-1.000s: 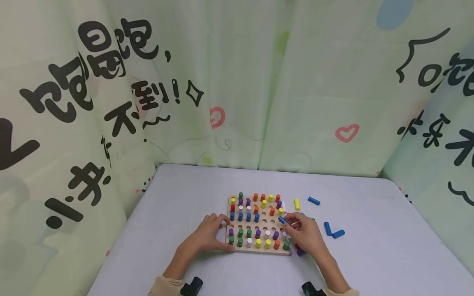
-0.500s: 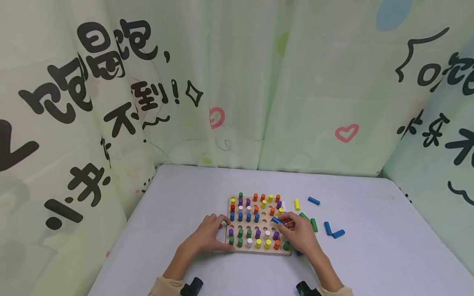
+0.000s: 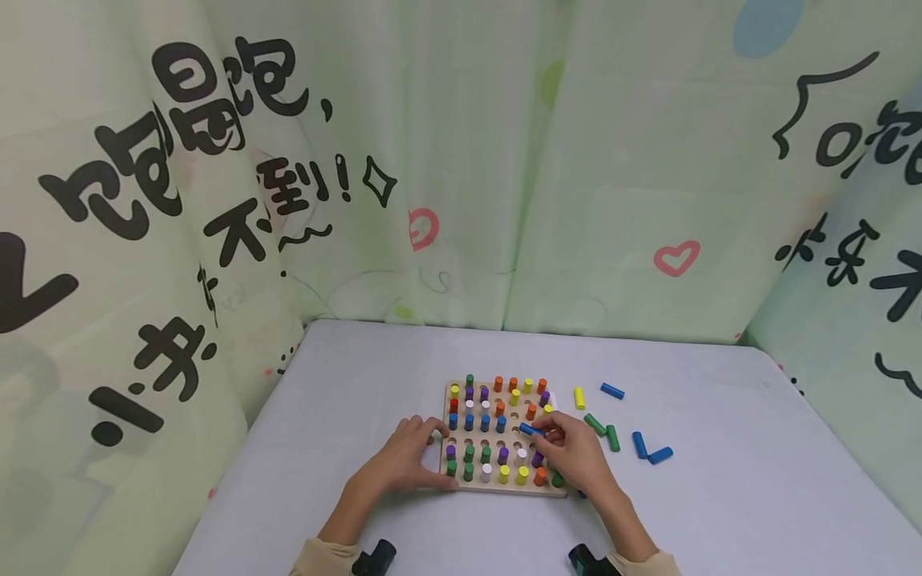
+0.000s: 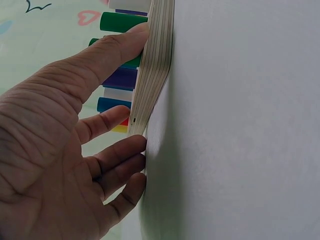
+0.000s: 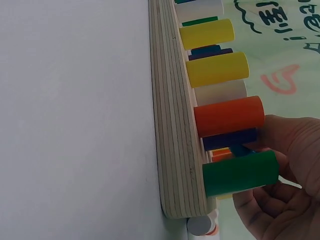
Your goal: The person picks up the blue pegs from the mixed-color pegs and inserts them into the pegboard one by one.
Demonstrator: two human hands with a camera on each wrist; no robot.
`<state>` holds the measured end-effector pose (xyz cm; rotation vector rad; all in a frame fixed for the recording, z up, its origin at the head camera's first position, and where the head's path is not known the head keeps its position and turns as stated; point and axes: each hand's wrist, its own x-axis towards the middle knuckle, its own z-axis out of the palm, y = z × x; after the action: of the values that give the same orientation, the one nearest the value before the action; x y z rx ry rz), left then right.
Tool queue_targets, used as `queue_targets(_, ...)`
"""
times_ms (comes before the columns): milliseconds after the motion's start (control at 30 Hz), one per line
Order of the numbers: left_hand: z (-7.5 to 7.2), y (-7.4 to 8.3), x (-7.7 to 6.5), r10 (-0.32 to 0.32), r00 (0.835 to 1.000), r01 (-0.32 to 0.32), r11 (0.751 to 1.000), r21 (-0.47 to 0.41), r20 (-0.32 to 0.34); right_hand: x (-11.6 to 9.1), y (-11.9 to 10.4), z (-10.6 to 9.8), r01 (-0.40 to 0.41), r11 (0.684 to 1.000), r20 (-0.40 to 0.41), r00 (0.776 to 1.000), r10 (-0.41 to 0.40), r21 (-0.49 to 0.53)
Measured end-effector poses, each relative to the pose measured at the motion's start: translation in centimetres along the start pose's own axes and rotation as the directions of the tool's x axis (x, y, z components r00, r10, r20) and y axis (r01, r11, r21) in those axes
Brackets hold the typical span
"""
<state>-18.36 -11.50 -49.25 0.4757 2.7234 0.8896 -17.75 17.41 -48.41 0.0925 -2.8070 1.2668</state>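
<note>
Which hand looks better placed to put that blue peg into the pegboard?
Probably the person's own right hand: it pinches the blue peg over the pegboard, near empty holes. The left hand touches the pegboard's left edge, perhaps steadying it, and holds no peg.

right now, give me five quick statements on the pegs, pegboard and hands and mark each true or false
1. The right hand holds a blue peg. True.
2. The left hand holds a yellow peg. False: it touches the side of the pegboard.
3. Two loose green pegs lie on the table. True.
4. Every hole in the pegboard is filled. False: several holes are bare.
5. Four upright blue pegs stand side by side in one row. True.
</note>
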Motion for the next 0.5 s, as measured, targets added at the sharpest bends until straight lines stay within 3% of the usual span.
queue_targets(500, -0.05, 0.01, 0.00, 0.001, 1.000, -0.001, 1.000, 0.000, 0.002, 0.60, -0.23, 0.73, 0.003, 1.000, -0.002, 1.000, -0.003, 0.022)
